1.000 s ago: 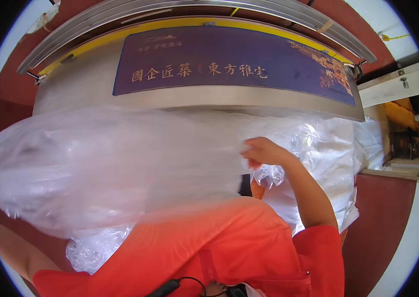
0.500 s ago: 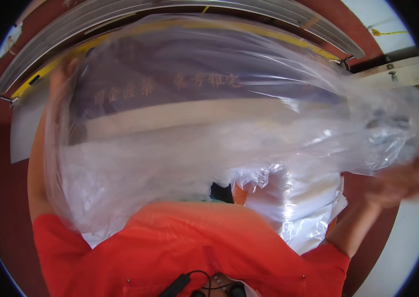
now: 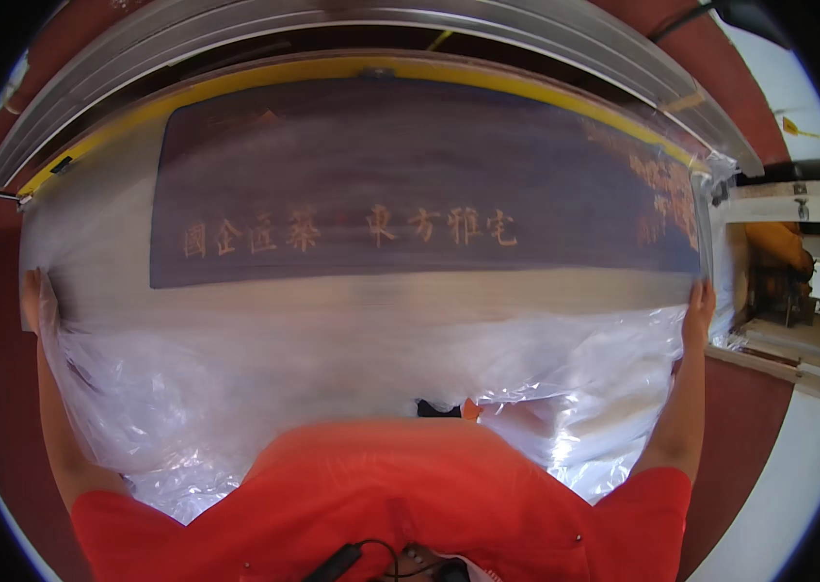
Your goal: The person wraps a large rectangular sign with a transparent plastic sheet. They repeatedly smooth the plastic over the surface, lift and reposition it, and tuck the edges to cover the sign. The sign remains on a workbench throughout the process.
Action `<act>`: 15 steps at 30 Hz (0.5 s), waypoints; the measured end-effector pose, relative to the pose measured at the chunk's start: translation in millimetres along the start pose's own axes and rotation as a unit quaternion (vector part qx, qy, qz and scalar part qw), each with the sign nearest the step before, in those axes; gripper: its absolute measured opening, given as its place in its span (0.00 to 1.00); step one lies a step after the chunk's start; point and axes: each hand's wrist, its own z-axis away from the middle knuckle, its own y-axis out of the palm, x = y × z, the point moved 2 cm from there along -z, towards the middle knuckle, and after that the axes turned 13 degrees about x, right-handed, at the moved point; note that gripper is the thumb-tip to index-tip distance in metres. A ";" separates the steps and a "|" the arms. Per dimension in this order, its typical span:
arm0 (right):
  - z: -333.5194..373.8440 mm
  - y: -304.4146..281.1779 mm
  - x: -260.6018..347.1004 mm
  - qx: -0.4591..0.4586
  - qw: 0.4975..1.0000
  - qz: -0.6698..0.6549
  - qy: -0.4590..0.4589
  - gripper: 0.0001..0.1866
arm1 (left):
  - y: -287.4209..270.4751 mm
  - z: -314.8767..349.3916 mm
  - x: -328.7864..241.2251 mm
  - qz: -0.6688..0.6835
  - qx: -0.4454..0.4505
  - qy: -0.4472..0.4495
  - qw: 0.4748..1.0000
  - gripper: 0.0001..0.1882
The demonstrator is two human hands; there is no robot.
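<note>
A clear plastic sheet (image 3: 177,388) spreads over the near part of a pale board and hangs in wrinkles toward my body. My left hand (image 3: 34,299), at the board's left side, is closed on the sheet's edge. At the right side, my right hand (image 3: 702,299) is closed on the sheet too. Beyond lies a dark purple panel (image 3: 410,165) with gold characters and gold patterns near its right end. Blur hides how far the sheet reaches over this panel.
A yellow strip (image 3: 264,78) runs along the far edge, with a curved grey metal rail (image 3: 352,29) behind it. Bunched plastic (image 3: 717,173) sits at the far right corner. Red floor (image 3: 749,407) and a wooden frame opening (image 3: 769,281) are on the right.
The sheet has come down from a raised, billowing position and lies flatter. My left hand has come nearer to me, and my right has moved inward to the board's right edge.
</note>
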 end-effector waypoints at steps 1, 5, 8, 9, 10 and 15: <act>13.2 -23.7 19.4 0.110 0.980 0.028 0.165 0.30 | -7.0 10.5 -16.3 0.036 -0.015 -0.014 0.999 0.16; -2.9 -33.8 29.9 0.019 0.999 0.044 -0.021 0.30 | -21.4 -2.8 -66.1 0.072 0.039 -0.025 0.996 0.17; -0.5 -12.5 84.2 -0.070 0.982 0.045 -0.171 0.33 | -24.8 -4.1 -91.9 0.105 0.001 -0.046 0.993 0.18; -0.7 -0.1 77.9 -0.055 0.989 0.023 -0.139 0.33 | -9.8 -14.2 -51.3 0.072 0.002 -0.044 0.996 0.18; 0.4 7.9 68.4 -0.044 0.994 0.008 -0.102 0.34 | -3.2 -17.5 -50.2 0.076 0.005 -0.047 0.996 0.18; -16.4 -16.4 49.9 0.082 0.985 0.147 0.044 0.31 | -3.5 -13.2 -45.8 0.130 -0.017 -0.065 0.989 0.24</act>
